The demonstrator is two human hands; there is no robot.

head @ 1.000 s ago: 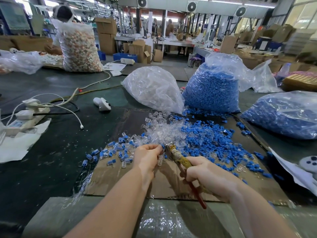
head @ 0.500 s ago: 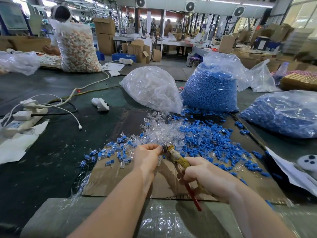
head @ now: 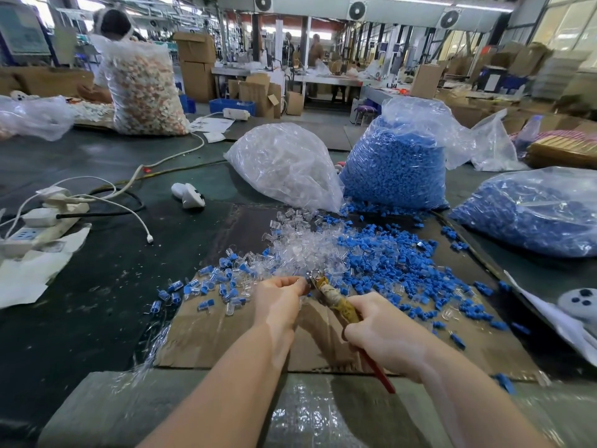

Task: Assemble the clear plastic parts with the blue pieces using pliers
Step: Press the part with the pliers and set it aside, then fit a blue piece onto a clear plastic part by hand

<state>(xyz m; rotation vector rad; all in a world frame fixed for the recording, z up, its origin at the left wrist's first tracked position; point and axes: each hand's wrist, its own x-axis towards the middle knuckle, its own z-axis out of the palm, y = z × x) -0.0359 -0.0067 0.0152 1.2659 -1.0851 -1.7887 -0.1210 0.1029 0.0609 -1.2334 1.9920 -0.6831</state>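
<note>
The pliers [head: 336, 300] lie in the right hand [head: 386, 336], whose fingers wrap the taped yellow-and-red handles; the metal nose points up and left and meets the fingertips of the left hand [head: 279, 302]. The left hand is pinched closed at that meeting point, over the near edge of the loose piles; what it pinches is too small to make out. Whether the plier nose is closed on a part cannot be told.

Just beyond the nose lies a heap of clear parts [head: 303, 247], and to its right a broad scatter of blue pieces [head: 397, 253], touching and partly mixed with the clear heap. To the left of the left hand lies a smaller scatter of joined clear-and-blue parts [head: 213, 286]. The loose parts are too many to count. All rest on a flat cardboard sheet [head: 226, 337] on the dark table [head: 80, 318].

Behind the piles stand three bags close by: one clear bag [head: 284, 166] of clear parts, one upright blue bag [head: 397, 169] touching it on the right, and a second blue bag [head: 529, 215] lying at the far right. One power strip [head: 38, 227] with white cables lies at the left, well apart from the hands. A small white device [head: 189, 195] sits between the strip and the clear bag.
</note>
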